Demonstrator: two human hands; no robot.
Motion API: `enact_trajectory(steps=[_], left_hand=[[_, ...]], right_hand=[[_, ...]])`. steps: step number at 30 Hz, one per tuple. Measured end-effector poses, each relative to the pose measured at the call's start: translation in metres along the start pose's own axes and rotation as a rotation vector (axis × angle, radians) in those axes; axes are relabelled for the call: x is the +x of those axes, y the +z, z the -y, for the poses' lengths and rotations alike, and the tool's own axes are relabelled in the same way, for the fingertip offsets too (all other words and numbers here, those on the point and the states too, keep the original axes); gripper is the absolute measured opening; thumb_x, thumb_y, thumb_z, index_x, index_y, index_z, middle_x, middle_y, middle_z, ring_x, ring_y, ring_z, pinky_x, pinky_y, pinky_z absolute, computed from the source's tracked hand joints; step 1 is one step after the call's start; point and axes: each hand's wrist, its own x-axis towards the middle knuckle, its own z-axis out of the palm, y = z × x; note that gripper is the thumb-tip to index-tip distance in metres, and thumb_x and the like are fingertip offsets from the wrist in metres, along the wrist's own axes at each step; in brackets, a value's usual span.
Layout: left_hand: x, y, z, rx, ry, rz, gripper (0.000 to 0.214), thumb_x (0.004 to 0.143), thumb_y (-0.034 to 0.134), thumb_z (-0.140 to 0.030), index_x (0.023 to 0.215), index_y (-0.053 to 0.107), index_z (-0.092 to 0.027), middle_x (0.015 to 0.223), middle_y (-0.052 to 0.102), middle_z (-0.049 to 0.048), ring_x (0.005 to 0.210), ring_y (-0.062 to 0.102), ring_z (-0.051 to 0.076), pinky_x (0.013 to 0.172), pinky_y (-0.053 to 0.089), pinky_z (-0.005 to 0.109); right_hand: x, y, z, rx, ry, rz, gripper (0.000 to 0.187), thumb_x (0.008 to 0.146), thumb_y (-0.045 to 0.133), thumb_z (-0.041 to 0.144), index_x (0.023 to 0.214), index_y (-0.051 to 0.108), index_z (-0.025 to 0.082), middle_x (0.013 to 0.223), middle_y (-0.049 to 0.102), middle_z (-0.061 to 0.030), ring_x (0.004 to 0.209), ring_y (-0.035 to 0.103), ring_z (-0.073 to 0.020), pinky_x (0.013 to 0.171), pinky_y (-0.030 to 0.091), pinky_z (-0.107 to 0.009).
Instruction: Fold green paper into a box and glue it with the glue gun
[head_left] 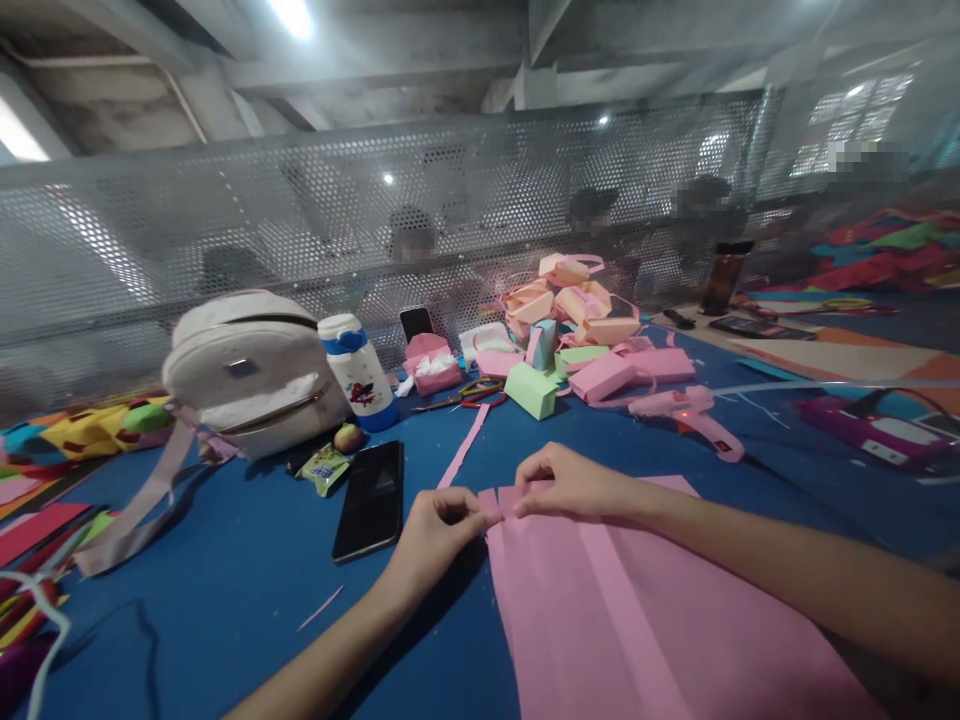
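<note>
A large pink paper sheet [645, 620] lies on the blue table [225, 580] in front of me, with creases running along it and small cut tabs at its far edge. My left hand [435, 535] pinches the far left corner of the sheet with closed fingers. My right hand [566, 482] pinches the tabs at the far edge just beside it, fingers curled down onto the paper. The two hands are almost touching.
A black phone [370, 498] lies left of my hands, near a snack packet [324, 466], a white bag [244, 370] and a bottle [358, 372]. A pink glue gun [694, 412], scissors [469, 393] and a pile of folded paper boxes [577, 320] sit beyond. A perforated metal screen [300, 220] backs the table; people sit behind it.
</note>
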Motion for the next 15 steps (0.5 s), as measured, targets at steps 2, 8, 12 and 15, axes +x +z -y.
enact_trajectory(steps=[2,8,12,15], left_hand=[[-0.001,0.000,-0.002,-0.016,-0.023,-0.009,0.049,0.060,0.079,-0.057,0.055,0.058,-0.013,0.053,0.048,-0.0038,0.054,0.038,0.009,0.054,0.028,0.022],[-0.002,0.000,-0.009,0.006,-0.047,0.067,0.048,0.061,0.078,-0.057,0.056,0.057,-0.014,0.054,0.047,-0.0040,0.055,0.038,0.009,0.055,0.027,0.023],[-0.001,-0.002,-0.011,0.017,-0.034,0.102,0.050,0.062,0.076,-0.059,0.054,0.055,-0.014,0.053,0.045,-0.0044,0.054,0.036,0.009,0.054,0.027,0.022],[0.000,-0.004,-0.012,0.031,-0.022,0.112,0.053,0.062,0.073,-0.062,0.053,0.053,-0.015,0.053,0.044,-0.0042,0.054,0.037,0.009,0.055,0.028,0.023]], right_hand=[[-0.001,0.000,0.002,0.023,0.015,-0.001,0.020,0.073,0.072,0.035,0.073,0.071,0.015,0.062,0.055,0.0042,0.057,0.042,-0.0097,0.051,0.030,-0.021],[0.001,-0.003,0.005,0.004,-0.021,-0.032,0.018,0.074,0.071,0.031,0.073,0.071,0.014,0.062,0.055,0.0037,0.059,0.044,-0.0101,0.053,0.031,-0.021],[0.003,-0.005,0.002,0.027,-0.041,-0.033,0.018,0.075,0.070,0.031,0.074,0.068,0.013,0.065,0.055,0.0031,0.061,0.045,-0.0106,0.054,0.031,-0.021],[0.002,-0.006,0.002,0.020,-0.041,0.005,0.019,0.075,0.070,0.032,0.071,0.065,0.015,0.063,0.050,0.0048,0.059,0.043,-0.0097,0.053,0.030,-0.021]])
